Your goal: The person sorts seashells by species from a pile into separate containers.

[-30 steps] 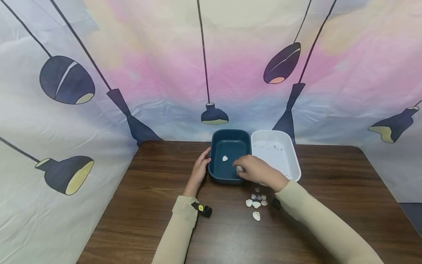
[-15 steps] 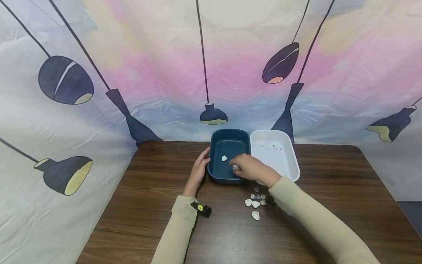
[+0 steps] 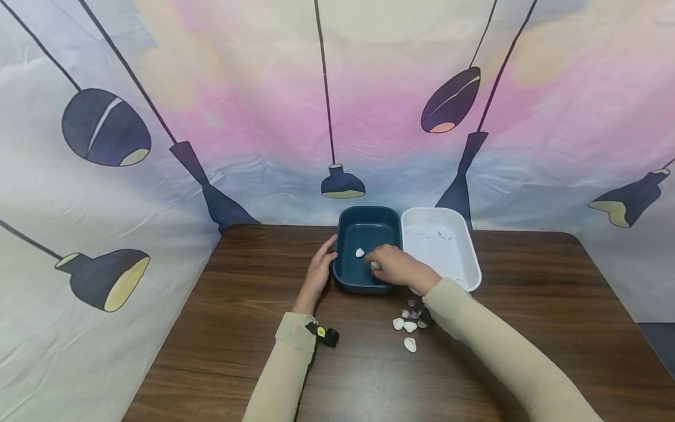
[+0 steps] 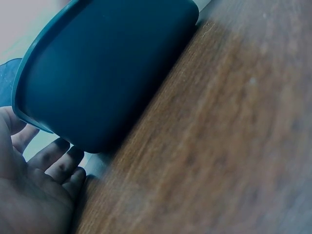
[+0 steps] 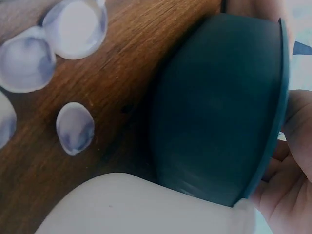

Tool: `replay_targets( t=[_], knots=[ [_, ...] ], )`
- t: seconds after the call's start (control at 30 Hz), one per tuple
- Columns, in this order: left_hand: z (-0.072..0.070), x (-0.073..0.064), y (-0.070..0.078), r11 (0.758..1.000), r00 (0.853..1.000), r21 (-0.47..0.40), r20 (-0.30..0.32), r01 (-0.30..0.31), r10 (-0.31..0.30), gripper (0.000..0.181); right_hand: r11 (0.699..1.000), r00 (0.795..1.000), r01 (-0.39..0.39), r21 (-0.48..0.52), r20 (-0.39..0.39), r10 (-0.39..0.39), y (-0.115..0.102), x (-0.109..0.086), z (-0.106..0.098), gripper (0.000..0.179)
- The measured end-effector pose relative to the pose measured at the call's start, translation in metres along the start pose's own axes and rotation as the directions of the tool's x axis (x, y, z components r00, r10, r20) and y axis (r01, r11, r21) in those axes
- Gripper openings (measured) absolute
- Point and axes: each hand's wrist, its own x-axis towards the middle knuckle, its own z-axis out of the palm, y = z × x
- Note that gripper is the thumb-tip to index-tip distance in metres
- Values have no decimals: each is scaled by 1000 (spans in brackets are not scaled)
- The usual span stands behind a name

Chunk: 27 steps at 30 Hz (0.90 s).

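Note:
My right hand [image 3: 399, 268] is lowered over the right part of a dark teal tray [image 3: 348, 274], pinching a white seashell [image 3: 375, 265] between thumb and fingers. One more white seashell [image 3: 360, 252] lies on the tray's floor, left of that hand. Against the tray's left wall rests my left hand [image 3: 317, 271], its fingers extended; the left wrist view shows fingertips right at the teal side [image 4: 87, 97]. In the right wrist view the teal wall [image 5: 219, 107] hides most of the held shell.
A white tray [image 3: 445, 249] with small specks inside stands against the teal one's right side. Several loose shells [image 3: 410, 327] lie on the brown wooden table [image 3: 253, 328] in front of the trays, one shell [image 3: 410, 345] nearer the front. A printed cloth [image 3: 263, 105] hangs behind the table.
My right hand has moved a little left and farther into the teal tray with the pinched seashell. The left hand has stayed at the tray's side.

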Motion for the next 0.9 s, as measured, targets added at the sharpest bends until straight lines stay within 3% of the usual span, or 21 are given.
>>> replay_targets(
  t=[0.17,0.4,0.9],
  knots=[
    [0,0,2,1000,1000,4,-8,13,-13,52,1000,1000,-22,0,8,22,6,5,4,24],
    [0,4,2,1000,1000,20,-1,20,-20,52,999,1000,27,-18,2,-27,12,10,4,15],
    [-2,2,-2,999,1000,33,9,-11,11,52,996,997,-78,-40,9,78,21,24,10,24]
  ],
)
